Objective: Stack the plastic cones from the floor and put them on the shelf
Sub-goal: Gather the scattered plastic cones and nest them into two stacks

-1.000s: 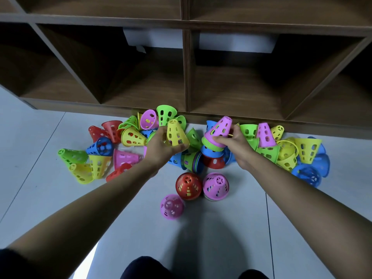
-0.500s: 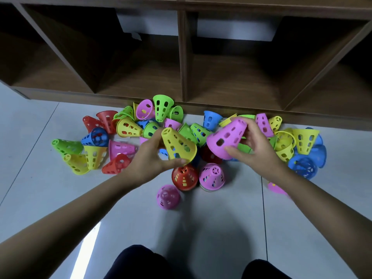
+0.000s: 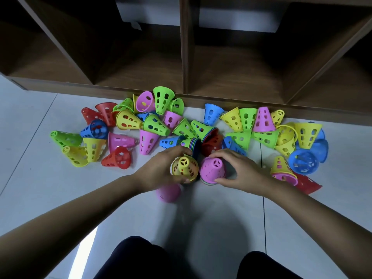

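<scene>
The left hand point(image 3: 161, 170) is curled around a yellow perforated plastic cone point(image 3: 185, 168), fingers wrapped over its far side and thumb under its near rim, the cone standing narrow end up toward the camera. Whether it sits on another cone beneath it cannot be told, since the hand hides its base. Just beside it, nearly touching, the right hand point(image 3: 241, 171) is half closed on a pink perforated plastic cone point(image 3: 213, 170), fingers arched over the far side and thumb along the lower rim; this cone also points up and tops a short stack whose coloured rims show at its foot. Both cones are low over the pale tiled floor point(image 3: 201, 214). Another pink plastic cone point(image 3: 169, 193) lies on the floor just under the left wrist. Beyond the hands a loose scatter of red, blue, green, yellow and pink plastic cones point(image 3: 157, 125) lies on the floor along the base of the dark wooden shelf point(image 3: 184, 57), most tipped on their sides, some nested. A short lying nested stack point(image 3: 194, 144) rests just behind the hands. Dark-clothed knees point(image 3: 141, 258) fill the lower edge.
</scene>
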